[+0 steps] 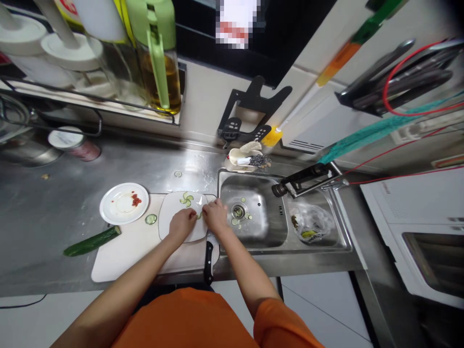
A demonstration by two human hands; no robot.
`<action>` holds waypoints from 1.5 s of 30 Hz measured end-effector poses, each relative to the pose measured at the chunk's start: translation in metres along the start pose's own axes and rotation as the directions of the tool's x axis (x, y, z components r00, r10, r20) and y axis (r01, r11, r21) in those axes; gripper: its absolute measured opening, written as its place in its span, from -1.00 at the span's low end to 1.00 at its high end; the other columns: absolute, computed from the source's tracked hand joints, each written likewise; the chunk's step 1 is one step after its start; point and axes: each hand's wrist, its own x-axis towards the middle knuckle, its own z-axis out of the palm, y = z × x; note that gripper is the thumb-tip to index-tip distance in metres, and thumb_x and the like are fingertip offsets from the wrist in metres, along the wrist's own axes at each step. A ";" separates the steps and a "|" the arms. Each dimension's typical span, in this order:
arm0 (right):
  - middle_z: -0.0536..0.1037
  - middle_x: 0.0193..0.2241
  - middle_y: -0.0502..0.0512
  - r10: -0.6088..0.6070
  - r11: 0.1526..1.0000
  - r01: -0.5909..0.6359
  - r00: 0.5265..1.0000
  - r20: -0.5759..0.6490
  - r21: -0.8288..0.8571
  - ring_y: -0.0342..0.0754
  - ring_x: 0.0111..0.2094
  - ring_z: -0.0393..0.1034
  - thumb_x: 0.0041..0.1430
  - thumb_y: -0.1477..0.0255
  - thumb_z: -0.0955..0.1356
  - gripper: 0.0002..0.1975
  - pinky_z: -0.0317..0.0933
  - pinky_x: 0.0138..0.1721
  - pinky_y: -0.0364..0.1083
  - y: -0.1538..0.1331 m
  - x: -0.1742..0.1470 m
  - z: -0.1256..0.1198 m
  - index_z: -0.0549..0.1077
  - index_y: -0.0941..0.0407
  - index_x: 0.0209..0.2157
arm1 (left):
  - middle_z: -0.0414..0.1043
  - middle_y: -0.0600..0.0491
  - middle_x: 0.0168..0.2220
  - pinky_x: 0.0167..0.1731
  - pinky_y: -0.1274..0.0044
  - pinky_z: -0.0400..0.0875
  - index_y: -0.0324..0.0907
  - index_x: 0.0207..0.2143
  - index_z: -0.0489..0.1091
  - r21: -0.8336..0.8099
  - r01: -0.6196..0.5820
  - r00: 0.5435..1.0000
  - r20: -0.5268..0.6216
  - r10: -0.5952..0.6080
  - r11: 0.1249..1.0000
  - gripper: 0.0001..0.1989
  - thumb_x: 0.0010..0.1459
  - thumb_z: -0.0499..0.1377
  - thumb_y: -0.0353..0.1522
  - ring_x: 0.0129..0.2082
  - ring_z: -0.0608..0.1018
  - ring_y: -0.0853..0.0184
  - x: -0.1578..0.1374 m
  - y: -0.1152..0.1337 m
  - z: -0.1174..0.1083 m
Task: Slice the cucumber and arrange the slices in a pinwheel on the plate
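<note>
Over the right part of a white square plate [168,212], my left hand [182,224] is closed in a pinch at a small green cucumber slice [199,216]. My right hand [216,216] is close beside it, above the plate's right edge, with curled fingers whose tips are partly hidden. Several cucumber slices [186,198] lie in a fan shape near the plate's far edge. The plate rests on a white cutting board [119,258]. A single cucumber round [151,219] lies left of the plate. A knife with a black handle [208,261] lies to the right, its blade mostly hidden.
Left of the board lie a cut cucumber [92,241] and a round white plate [108,205] with red bits. At right is a steel sink [264,232] with cucumber slices around the drain, and a plastic bag [315,222] beyond. An oil bottle [159,72] stands on the shelf.
</note>
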 end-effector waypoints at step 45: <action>0.56 -0.32 0.26 0.149 0.988 -0.151 0.988 -0.041 -0.036 0.14 -0.09 0.32 0.32 0.49 0.16 -0.56 0.07 -0.19 0.05 -0.023 -0.050 0.038 0.22 0.15 0.21 | 0.45 -0.04 -0.30 -0.16 0.45 0.34 -0.18 -0.29 0.49 0.079 -0.255 0.955 -0.133 0.264 0.964 -0.77 0.21 0.04 -0.34 -0.21 0.46 0.25 -0.005 -0.010 0.012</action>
